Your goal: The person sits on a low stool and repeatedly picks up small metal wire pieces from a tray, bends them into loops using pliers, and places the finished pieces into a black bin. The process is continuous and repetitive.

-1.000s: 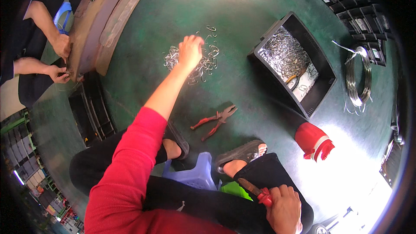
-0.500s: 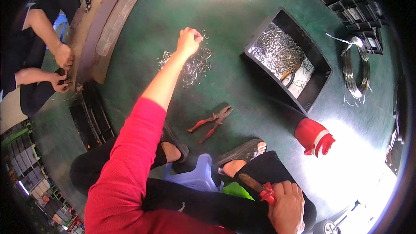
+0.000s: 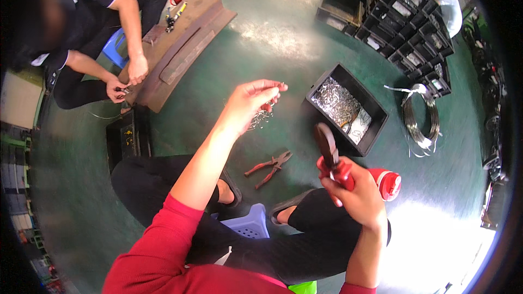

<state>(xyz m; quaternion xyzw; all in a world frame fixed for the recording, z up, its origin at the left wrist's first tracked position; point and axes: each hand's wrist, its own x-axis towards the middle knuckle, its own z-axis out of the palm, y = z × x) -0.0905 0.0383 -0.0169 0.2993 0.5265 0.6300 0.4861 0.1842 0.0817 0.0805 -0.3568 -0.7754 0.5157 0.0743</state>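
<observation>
Thin silvery wire pieces (image 3: 261, 115) are dangling from our left hand (image 3: 255, 98), which we are holding raised over the green floor (image 3: 229, 60), fingers pinched on the bunch so single strands hang free. Our right hand (image 3: 357, 196) is gripping red-handled pliers (image 3: 331, 155) in a closed fist, jaws pointing up. A second pair of pliers (image 3: 271, 167) is lying near our feet, beside the black bin (image 3: 376, 130) of wire scraps.
</observation>
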